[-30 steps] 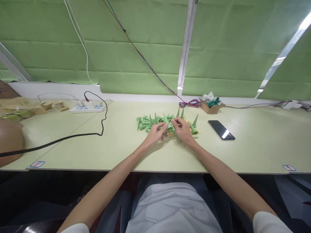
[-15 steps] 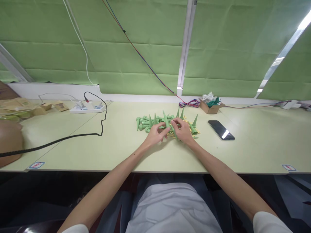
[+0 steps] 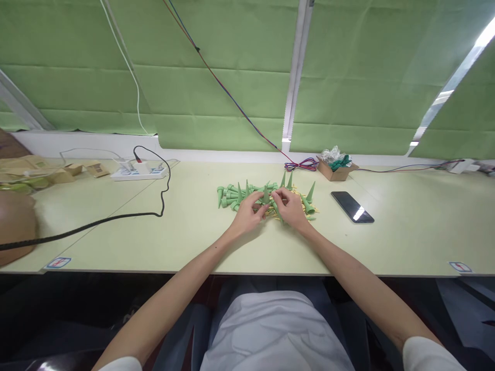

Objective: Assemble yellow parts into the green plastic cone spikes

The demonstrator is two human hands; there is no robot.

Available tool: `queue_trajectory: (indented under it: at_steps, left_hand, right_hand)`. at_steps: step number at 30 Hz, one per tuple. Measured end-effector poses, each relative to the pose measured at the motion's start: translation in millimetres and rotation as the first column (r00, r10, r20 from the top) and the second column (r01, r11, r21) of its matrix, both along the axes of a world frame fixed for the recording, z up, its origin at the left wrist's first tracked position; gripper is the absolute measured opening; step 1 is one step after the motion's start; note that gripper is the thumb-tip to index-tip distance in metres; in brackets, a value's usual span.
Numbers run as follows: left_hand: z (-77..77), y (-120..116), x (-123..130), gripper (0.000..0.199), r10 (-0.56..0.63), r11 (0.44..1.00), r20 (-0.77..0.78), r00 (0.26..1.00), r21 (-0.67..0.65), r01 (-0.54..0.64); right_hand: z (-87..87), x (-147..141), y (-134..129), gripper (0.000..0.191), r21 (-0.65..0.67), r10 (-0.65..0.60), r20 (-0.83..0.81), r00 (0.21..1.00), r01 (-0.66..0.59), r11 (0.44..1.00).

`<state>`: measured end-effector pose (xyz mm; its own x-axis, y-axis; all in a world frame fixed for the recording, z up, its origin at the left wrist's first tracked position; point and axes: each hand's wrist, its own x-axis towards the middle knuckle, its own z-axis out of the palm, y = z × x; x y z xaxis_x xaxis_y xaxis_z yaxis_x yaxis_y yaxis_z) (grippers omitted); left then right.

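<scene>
My left hand (image 3: 248, 212) is closed on a pale green plastic cone-shaped spike (image 3: 266, 195), its point upward, between thumb and fingers. Close beside it on the right, my right hand (image 3: 291, 207) has thumb and fingertips pinched together; what they hold, if anything, is too small to make out. Around both hands lies a pile of green spikes (image 3: 229, 196), several of them standing point up. Small yellow pieces (image 3: 296, 188) are scattered under and behind my right hand, partly hidden by it.
A black phone (image 3: 352, 207) lies right of the pile. Behind it stands a small cardboard box (image 3: 335, 174) with clear plastic and green material, beside bundled wires (image 3: 301, 164). A white power strip (image 3: 139, 172) with a black cable (image 3: 116, 218) is at left.
The green spike in my left hand has tipped and sits lower, so it looks shorter. Both hands stay almost in the same place.
</scene>
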<state>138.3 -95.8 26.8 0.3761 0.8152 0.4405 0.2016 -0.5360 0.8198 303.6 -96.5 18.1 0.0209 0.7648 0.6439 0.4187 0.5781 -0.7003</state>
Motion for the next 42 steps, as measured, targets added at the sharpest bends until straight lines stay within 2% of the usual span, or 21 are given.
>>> queue_trajectory:
  at_steps: [5, 9, 11, 14, 17, 20, 26, 33, 42]
  left_hand:
    - [0.7, -1.1, 0.2, 0.042, 0.024, 0.998, 0.036, 0.999, -0.066, -0.021]
    - [0.0, 2.4, -0.3, 0.037, 0.113, 0.988, 0.110, 0.988, -0.121, -0.099]
    - [1.5, 4.2, -0.6, 0.037, 0.122, 0.980, 0.129, 0.984, -0.171, -0.099]
    - [6.5, 4.2, -0.3, 0.050, 0.042, 0.955, 0.159, 0.986, -0.298, 0.007]
    - [10.5, 2.1, 0.4, 0.061, -0.043, 0.891, 0.183, 0.982, -0.439, 0.121]
    - [9.4, 1.9, 0.1, 0.064, -0.072, 0.847, 0.202, 0.977, -0.504, 0.167]
    - [3.1, 6.6, -1.7, 0.059, -0.100, 0.806, 0.262, 0.960, -0.544, 0.233]
    - [9.7, 3.9, -2.8, 0.049, -0.118, 0.755, 0.359, 0.926, -0.573, 0.318]
    - [6.8, 6.4, -3.7, 0.047, -0.110, 0.785, 0.353, 0.929, -0.542, 0.299]
  right_hand:
    - [1.2, 0.4, -0.5, 0.033, 0.027, -0.052, -0.024, 0.998, 0.053, 0.998]
    - [3.7, 0.6, -2.1, 0.033, 0.043, -0.115, -0.057, 0.992, 0.118, 0.992]
    - [4.4, 0.5, -2.8, 0.032, 0.046, -0.123, -0.077, 0.989, 0.126, 0.991]
    - [4.8, 0.4, -3.4, 0.029, 0.060, -0.101, -0.095, 0.990, 0.107, 0.992]
    - [5.2, 0.4, -4.5, 0.026, 0.073, -0.061, -0.095, 0.994, 0.068, 0.995]
    - [6.2, 0.4, -5.9, 0.025, 0.081, -0.017, -0.092, 0.996, 0.025, 0.996]
    - [6.2, -0.3, -6.8, 0.026, 0.075, 0.038, -0.064, 0.997, -0.034, 0.997]
    - [3.0, 0.4, -3.6, 0.025, 0.080, 0.053, -0.064, 0.996, -0.048, 0.996]
    - [2.9, 0.9, -2.6, 0.024, 0.092, 0.078, -0.068, 0.995, -0.072, 0.993]
